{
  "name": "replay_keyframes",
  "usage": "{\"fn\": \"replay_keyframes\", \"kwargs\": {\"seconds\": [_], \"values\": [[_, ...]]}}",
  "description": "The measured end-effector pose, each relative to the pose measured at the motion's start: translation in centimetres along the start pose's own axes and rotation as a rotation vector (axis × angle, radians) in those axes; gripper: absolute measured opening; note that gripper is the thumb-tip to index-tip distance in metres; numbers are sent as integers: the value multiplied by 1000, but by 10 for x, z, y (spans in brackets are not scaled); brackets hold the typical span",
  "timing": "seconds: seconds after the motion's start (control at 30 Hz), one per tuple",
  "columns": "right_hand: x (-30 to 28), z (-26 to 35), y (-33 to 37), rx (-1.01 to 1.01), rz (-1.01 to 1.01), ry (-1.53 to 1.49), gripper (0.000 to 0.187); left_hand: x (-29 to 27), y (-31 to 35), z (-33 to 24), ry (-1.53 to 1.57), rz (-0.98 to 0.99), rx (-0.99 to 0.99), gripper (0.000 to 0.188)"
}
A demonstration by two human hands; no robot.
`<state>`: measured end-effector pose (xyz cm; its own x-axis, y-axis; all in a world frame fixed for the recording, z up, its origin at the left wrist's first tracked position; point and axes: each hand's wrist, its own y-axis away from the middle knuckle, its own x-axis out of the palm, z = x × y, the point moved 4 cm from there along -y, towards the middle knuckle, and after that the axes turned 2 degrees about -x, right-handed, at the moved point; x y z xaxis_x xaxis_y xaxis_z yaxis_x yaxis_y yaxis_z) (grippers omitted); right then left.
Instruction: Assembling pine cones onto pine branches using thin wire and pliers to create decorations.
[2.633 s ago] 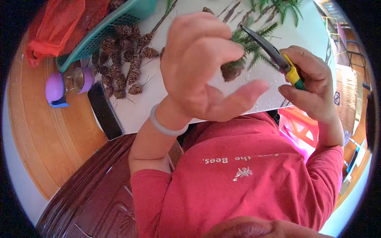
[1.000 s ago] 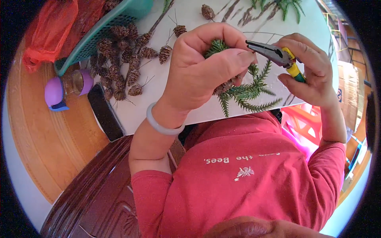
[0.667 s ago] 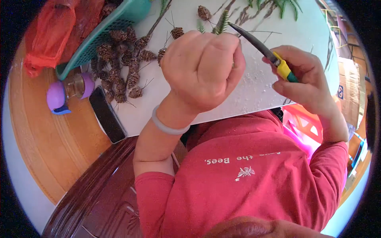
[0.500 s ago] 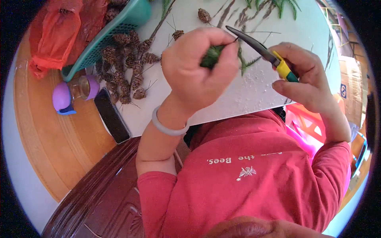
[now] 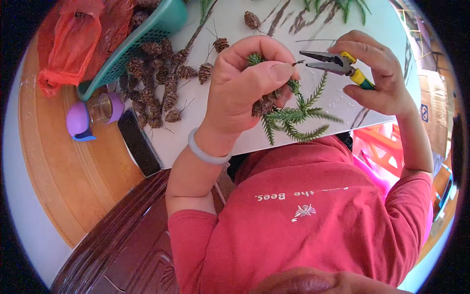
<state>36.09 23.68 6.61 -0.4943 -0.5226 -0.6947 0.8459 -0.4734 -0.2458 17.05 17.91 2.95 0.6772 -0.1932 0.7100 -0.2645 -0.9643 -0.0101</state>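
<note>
My left hand (image 5: 240,93), with a pale band at the wrist, closes around a green needle sprig (image 5: 298,116). A brown pine cone (image 5: 263,107) shows below its fingers, against the sprig. From between thumb and forefinger sticks a short, dark twisted wire end (image 5: 299,62). My right hand (image 5: 384,68) grips pliers (image 5: 339,62) with yellow and green handles. Their long jaws are spread, pointing at the wire end with a small gap between. The fingers of my left hand hide part of the sprig's stem.
Several wired pine cones (image 5: 169,93) lie heaped on the white table (image 5: 196,127), beside a tilted green basket (image 5: 142,46) and red plastic bag (image 5: 68,49). A dark phone (image 5: 139,142) and a purple-capped jar (image 5: 100,108) sit at left. More green sprigs (image 5: 350,10) lie at the far edge.
The pliers' jaws have parted and drawn back from the wire at my left fingertips. My left hand has turned, and the sprig now spreads out below it, toward me.
</note>
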Motion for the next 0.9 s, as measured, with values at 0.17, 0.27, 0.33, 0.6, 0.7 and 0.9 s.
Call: {"fn": "replay_keyframes", "kwargs": {"seconds": [0.17,0.27,0.33,0.6,0.7,0.9], "values": [[1,-1,-8,-47,3,9,51,1,-4,-2,-106,4,15,12],[1,-3,-8,-41,10,30,50,-1,-5,-4,-191,-18,10,14],[2,-5,-6,-13,8,4,49,-2,-6,-4,-239,-41,-8,14],[0,-12,-5,-57,14,-5,49,-4,-8,2,-43,-48,0,9],[2,-13,-6,-66,13,-3,49,-2,-9,2,-151,-84,13,14],[9,-15,-4,-52,-29,-47,48,-5,-10,5,-203,-64,35,15]]}}
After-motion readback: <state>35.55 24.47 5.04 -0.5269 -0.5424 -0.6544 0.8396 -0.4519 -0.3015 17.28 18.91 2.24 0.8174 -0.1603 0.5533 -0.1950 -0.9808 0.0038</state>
